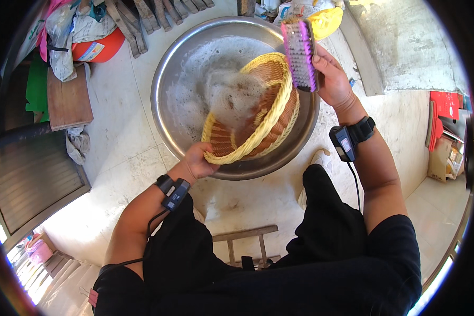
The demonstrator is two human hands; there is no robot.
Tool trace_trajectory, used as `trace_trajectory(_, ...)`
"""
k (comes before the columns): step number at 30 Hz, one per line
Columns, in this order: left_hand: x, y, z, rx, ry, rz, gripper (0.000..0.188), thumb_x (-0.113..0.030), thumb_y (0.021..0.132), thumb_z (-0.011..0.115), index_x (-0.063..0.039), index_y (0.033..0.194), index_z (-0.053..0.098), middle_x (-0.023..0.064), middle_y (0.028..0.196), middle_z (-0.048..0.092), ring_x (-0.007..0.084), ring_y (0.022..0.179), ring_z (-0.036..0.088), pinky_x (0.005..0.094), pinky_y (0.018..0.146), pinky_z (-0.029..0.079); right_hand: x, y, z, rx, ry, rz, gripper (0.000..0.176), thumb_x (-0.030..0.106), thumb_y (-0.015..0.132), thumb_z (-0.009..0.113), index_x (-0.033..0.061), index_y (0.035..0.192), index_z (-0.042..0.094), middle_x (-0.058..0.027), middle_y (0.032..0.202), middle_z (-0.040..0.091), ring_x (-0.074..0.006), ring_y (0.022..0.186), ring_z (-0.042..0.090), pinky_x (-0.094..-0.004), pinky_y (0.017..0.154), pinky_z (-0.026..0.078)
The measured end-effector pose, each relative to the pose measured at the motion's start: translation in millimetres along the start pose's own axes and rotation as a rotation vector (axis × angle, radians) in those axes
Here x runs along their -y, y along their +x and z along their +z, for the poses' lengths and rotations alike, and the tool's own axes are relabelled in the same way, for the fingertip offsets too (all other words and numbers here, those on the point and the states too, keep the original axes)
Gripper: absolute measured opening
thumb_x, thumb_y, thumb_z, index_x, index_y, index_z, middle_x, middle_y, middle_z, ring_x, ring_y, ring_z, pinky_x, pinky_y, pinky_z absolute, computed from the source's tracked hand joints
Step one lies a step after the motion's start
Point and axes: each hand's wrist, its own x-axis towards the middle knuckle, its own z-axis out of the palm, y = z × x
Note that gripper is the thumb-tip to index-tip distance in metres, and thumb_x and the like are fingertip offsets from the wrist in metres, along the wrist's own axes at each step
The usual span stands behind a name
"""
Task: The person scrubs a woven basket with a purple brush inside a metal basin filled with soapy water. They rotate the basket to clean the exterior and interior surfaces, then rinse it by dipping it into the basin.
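A brown woven basket with a braided yellow rim [274, 114] is tilted in a large round metal basin [256, 172]. My left hand [199, 161] grips the basket's rim at its lower left end, over the basin's near edge. Foamy water [205, 79] covers much of the basin and hides part of the basket's inside. My right hand [333, 79] holds a scrubbing brush with purple and pale bristles [300, 55] above the basin's right side, just beyond the basket's upper end. The bristles face left, towards the basket and the foam.
Wooden stool legs [132, 27] stand behind the basin. A red plastic tub [102, 47] with bags is at the upper left, near a brown board [69, 98]. A yellow bag [327, 21] lies behind the brush. A wooden stool or chair frame [245, 235] is between my legs.
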Motion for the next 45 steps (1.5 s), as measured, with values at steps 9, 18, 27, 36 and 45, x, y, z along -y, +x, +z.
trace_trajectory(9, 69, -1, 17, 0.286, -0.434, -0.534, 0.056, -0.041, 0.100, 0.043, -0.011, 0.147, 0.042, 0.0239, 0.138, 0.054, 0.0336, 0.108, 0.066, 0.0297, 0.054, 0.057, 38, 50, 80, 0.277, -0.645, -0.041, 0.049, 0.023, 0.106, 0.046, -0.0025, 0.147, 0.042, -0.0076, 0.128, 0.061, -0.0117, 0.111, 0.058, -0.0252, 0.098, 0.045)
trace_trajectory(18, 87, -29, 44, 0.452, -0.550, -0.689, 0.064, -0.040, 0.102, 0.045, -0.010, 0.155, 0.027, 0.0275, 0.147, 0.041, 0.0321, 0.097, 0.070, 0.0314, 0.057, 0.059, 57, 42, 82, 0.105, -0.705, 0.023, 0.044, 0.019, 0.105, 0.049, -0.0044, 0.142, 0.048, -0.0095, 0.122, 0.064, -0.0127, 0.108, 0.061, -0.0247, 0.094, 0.047)
trace_trajectory(27, 22, -74, 70, 0.073, 0.134, 0.015, 0.059, -0.006, 0.083, 0.050, 0.004, 0.141, 0.043, 0.0209, 0.140, 0.054, 0.0358, 0.127, 0.055, 0.0534, 0.110, 0.043, 61, -34, 20, -0.053, -0.075, 0.128, 0.055, 0.023, 0.099, 0.040, -0.0102, 0.143, 0.038, -0.0188, 0.125, 0.063, -0.0221, 0.109, 0.065, -0.0309, 0.095, 0.052)
trace_trajectory(36, -5, -76, 92, -0.222, 0.401, 0.503, 0.051, 0.008, 0.083, 0.047, 0.005, 0.134, 0.049, 0.0167, 0.129, 0.059, 0.0341, 0.115, 0.061, 0.0518, 0.098, 0.051, 12, -40, 5, -0.339, -0.132, 0.221, 0.041, 0.015, 0.100, 0.051, -0.0045, 0.137, 0.052, -0.0093, 0.118, 0.066, -0.0145, 0.101, 0.064, -0.0277, 0.092, 0.051)
trace_trajectory(45, -12, -71, 95, -0.222, 0.414, 0.556, 0.043, 0.007, 0.085, 0.051, 0.007, 0.128, 0.052, 0.0156, 0.125, 0.061, 0.0320, 0.109, 0.064, 0.0522, 0.088, 0.057, 6, -30, 22, -0.218, -0.397, 0.300, 0.046, 0.015, 0.101, 0.052, -0.0029, 0.143, 0.048, -0.0073, 0.122, 0.064, -0.0116, 0.105, 0.060, -0.0258, 0.095, 0.047)
